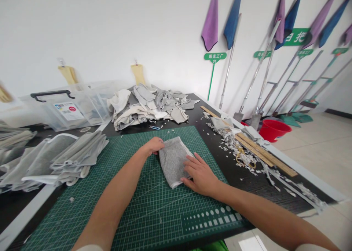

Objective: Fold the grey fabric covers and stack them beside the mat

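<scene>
A folded piece of grey fabric (173, 161) with pale edges lies on the green cutting mat (137, 207). At its upper left corner, the fingers of my left hand (154, 145) are closed in a pinch on the cloth. My right hand (202, 174) rests on the right side of the same piece, its fingers spread and lying flat. Beyond the mat is a heaped pile of grey and off-white fabric scraps (148, 106). Small blue thread snips (154, 127) lie between that pile and the mat.
To the left are stacked folded grey cloths (74, 155) and a clear plastic box (79, 111) with a black handle. Along the right table edge lie wooden rulers (255, 150), gold-handled scissors (243, 159) and many shreds (228, 139). A red bucket (275, 130) stands on the floor.
</scene>
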A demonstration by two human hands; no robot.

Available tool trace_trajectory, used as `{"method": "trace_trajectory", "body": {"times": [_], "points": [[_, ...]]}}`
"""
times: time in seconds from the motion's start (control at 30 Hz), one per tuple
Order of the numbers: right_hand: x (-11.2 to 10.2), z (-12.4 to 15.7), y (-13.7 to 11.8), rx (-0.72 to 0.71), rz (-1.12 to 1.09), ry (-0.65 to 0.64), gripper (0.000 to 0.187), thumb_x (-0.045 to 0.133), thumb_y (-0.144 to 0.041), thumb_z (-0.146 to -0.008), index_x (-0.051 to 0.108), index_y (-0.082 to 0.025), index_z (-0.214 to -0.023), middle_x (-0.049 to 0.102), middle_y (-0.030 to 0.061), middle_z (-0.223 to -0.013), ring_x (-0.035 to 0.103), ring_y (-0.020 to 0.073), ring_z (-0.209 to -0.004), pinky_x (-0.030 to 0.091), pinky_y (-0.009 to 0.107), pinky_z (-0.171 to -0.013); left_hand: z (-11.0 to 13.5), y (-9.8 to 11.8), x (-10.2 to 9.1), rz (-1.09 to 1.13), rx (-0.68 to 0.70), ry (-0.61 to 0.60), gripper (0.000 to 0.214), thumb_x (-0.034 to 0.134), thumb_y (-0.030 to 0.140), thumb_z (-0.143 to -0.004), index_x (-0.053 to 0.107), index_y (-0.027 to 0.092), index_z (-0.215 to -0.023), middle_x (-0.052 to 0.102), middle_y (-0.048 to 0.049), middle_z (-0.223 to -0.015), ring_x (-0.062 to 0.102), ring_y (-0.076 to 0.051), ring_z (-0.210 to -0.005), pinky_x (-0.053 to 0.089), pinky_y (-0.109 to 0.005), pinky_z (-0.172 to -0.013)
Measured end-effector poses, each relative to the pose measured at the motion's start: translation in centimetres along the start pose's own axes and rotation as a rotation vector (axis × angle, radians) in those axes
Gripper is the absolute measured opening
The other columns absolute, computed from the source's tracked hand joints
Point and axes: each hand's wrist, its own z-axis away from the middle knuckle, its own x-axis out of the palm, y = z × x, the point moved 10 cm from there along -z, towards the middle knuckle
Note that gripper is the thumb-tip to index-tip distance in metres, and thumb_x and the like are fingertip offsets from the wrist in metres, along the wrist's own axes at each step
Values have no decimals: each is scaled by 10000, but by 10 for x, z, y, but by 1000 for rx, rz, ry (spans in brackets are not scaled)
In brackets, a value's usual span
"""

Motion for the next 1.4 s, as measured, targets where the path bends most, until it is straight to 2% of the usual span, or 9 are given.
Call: {"method": "trace_trajectory", "body": {"times": [0.1, 0.2, 0.43, 0.57, 0.73, 0.93, 1.07, 1.2, 1.4], "points": [[3, 1, -9, -38, -13, -41, 284, 541, -405, -820, 615, -186, -985, 640, 84, -1080, 462, 244, -1184, 140, 477, -1100, 6, 15, 0, 3, 90, 11, 165, 538, 184, -629, 584, 149, -784, 454, 41, -539, 436, -89, -503, 336, -179, -436], [6, 1, -12, -52, -77, -77, 297, 550, -400, -813, 609, -192, -1016, 631, 88, -1100, 517, 232, -1113, 252, 448, -1059, 16, 32, 1, -12, 187, 10, 189, 507, 191, -641, 594, 154, -805, 461, 39, -560, 426, -94, -522, 311, -186, -447], [7, 1, 10, 130, -120, -92, 267, 459, -398, -862, 607, -203, -969, 642, 82, -984, 561, 208, -968, 412, 341, -875, 57, 86, 5, -180, 468, -57, 155, 550, 227, -637, 604, 162, -766, 529, 31, -675, 471, -122, -638, 337, -213, -546], [-22, 5, 26, 171, -107, 140, 253, 385, -346, -889, 578, -188, -927, 607, 87, -938, 535, 210, -916, 411, 349, -835, 95, 115, 17, -423, 641, -126, 178, 529, 265, -691, 598, 180, -831, 579, 14, -746, 508, -139, -680, 348, -227, -595], [-67, 21, 52, 234, -92, 534, 279, 348, -312, -860, 515, -172, -1034, 537, 118, -1040, 491, 249, -1005, 371, 416, -888, 131, 122, 36, -589, 646, -191, 152, 553, 284, -720, 605, 221, -848, 628, -13, -808, 554, -176, -729, 337, -260, -602], [-67, 18, 69, 296, -126, 531, 263, 321, -294, -877, 511, -181, -1018, 548, 102, -1020, 502, 232, -979, 376, 394, -867, 157, 114, 53, -652, 582, -340, 261, 689, 383, -608, 630, 241, -820, 641, -26, -733, 558, -195, -638, 335, -276, -562], [-54, 11, 62, 273, -143, 403, 252, 347, -316, -884, 527, -186, -1002, 575, 97, -1025, 505, 229, -997, 363, 390, -891, 151, 118, 47, -470, 577, -365, 266, 638, 429, -674, 634, 230, -850, 665, -29, -783, 594, -192, -708, 375, -264, -612], [-40, 4, 51, 242, -160, 271, 220, 386, -325, -893, 553, -195, -952, 604, 80, -978, 521, 213, -966, 377, 373, -886, 109, 101, 27, -547, 403, -66, 293, 549, 441, -741, 624, 212, -907, 669, -74, -878, 596, -251, -868, 381, -300, -708], [-37, 2, 51, 255, -198, 275, 192, 417, -319, -889, 568, -202, -906, 618, 72, -976, 526, 206, -996, 386, 375, -909, 78, 73, 60, -674, 356, -158, 388, 649, 518, -578, 626, 200, -799, 667, -92, -844, 597, -281, -807, 368, -304, -634]]}}
